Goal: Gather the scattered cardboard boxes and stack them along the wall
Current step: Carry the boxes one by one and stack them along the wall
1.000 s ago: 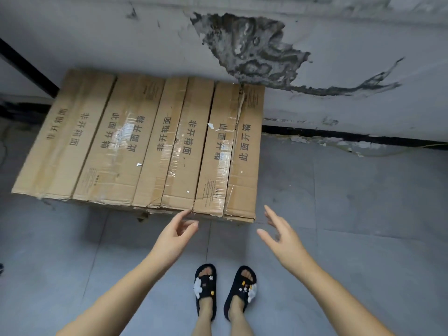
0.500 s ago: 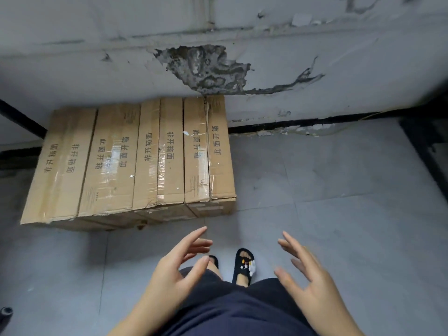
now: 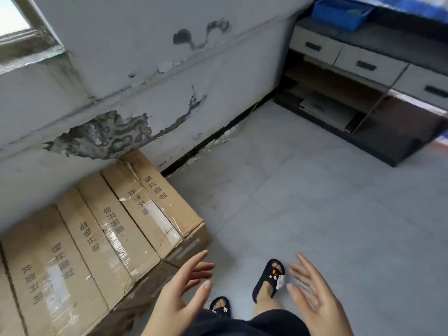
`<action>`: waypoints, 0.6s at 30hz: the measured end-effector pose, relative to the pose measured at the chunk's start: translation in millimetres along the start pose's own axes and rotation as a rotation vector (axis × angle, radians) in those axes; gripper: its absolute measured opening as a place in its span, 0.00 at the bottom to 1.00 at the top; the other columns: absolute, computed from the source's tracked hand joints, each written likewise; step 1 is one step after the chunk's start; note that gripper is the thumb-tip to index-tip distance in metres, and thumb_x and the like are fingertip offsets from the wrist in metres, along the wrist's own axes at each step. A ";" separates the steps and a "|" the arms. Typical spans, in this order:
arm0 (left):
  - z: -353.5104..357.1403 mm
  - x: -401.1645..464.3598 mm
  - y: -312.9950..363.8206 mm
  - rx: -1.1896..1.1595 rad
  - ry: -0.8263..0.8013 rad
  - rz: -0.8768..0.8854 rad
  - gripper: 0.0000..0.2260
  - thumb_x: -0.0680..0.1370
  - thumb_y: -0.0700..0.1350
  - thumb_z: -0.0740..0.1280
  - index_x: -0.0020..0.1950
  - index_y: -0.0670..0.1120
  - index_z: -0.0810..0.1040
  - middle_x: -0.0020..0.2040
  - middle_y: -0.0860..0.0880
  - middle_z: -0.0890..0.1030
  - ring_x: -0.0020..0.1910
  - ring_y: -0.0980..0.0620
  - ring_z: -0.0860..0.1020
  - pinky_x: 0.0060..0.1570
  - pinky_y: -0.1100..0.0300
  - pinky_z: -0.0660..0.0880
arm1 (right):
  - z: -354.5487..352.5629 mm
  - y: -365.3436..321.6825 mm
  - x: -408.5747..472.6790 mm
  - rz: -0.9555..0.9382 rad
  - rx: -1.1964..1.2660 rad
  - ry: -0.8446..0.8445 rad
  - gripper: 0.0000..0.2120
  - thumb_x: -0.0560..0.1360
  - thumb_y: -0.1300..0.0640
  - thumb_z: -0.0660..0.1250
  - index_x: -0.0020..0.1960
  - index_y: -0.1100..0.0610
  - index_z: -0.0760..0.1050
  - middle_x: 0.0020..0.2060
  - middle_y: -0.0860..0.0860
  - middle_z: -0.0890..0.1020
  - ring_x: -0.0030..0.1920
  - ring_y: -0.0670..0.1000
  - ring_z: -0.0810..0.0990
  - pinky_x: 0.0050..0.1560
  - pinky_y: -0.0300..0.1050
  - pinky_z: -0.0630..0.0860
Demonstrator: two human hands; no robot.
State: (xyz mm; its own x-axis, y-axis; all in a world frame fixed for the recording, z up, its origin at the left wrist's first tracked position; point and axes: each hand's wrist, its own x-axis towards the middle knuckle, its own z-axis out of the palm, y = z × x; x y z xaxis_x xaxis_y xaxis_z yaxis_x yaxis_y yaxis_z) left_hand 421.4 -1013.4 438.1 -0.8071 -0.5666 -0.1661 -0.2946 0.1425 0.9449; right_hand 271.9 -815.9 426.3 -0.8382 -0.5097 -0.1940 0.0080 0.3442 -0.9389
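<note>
Several long taped cardboard boxes (image 3: pixel 101 238) with printed characters lie side by side in a stack on the floor, their far ends against the damaged grey wall (image 3: pixel 135 76). My left hand (image 3: pixel 181 294) hovers open just right of the stack's near corner, touching nothing. My right hand (image 3: pixel 315 297) is open too, fingers spread, above the floor beside my sandalled feet. Both hands are empty.
A dark desk with grey drawers (image 3: pixel 363 64) stands at the upper right, with a blue bin (image 3: pixel 341 10) on top and flat cardboard on its low shelf (image 3: pixel 322 110). Grey tiled floor (image 3: pixel 315 195) stretches between stack and desk. A window (image 3: pixel 14 23) is upper left.
My view has swung right and away from the stack, so the desk has come into sight. Both hands stay open and empty, now drawn back from the boxes.
</note>
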 end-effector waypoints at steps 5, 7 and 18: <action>17.8 1.9 8.5 0.004 -0.180 0.070 0.20 0.67 0.59 0.64 0.59 0.69 0.72 0.50 0.60 0.82 0.52 0.57 0.81 0.54 0.64 0.75 | -17.3 8.2 -60.6 0.061 0.071 0.231 0.34 0.71 0.66 0.69 0.52 0.23 0.72 0.50 0.39 0.83 0.53 0.40 0.81 0.53 0.27 0.73; 31.2 -0.5 12.1 0.011 -0.248 0.093 0.20 0.67 0.58 0.64 0.58 0.68 0.72 0.50 0.59 0.82 0.51 0.56 0.81 0.52 0.66 0.75 | -22.9 10.2 -82.0 0.080 0.117 0.324 0.23 0.66 0.48 0.74 0.54 0.26 0.73 0.50 0.41 0.83 0.53 0.42 0.81 0.53 0.28 0.74; 137.1 -60.3 35.0 0.085 -0.543 0.167 0.20 0.67 0.53 0.66 0.56 0.70 0.72 0.47 0.61 0.83 0.48 0.58 0.82 0.50 0.72 0.74 | -90.0 56.9 -204.0 0.176 0.163 0.611 0.37 0.71 0.72 0.67 0.48 0.25 0.74 0.41 0.40 0.83 0.44 0.43 0.84 0.45 0.25 0.74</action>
State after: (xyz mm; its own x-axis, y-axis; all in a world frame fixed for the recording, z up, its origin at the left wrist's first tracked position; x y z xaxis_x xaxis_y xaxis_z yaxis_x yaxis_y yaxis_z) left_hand 389.7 -863.0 442.5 -0.9867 -0.0363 -0.1586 -0.1625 0.2717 0.9486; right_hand 394.2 -621.4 438.0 -0.9753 0.0991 -0.1972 0.2154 0.2331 -0.9483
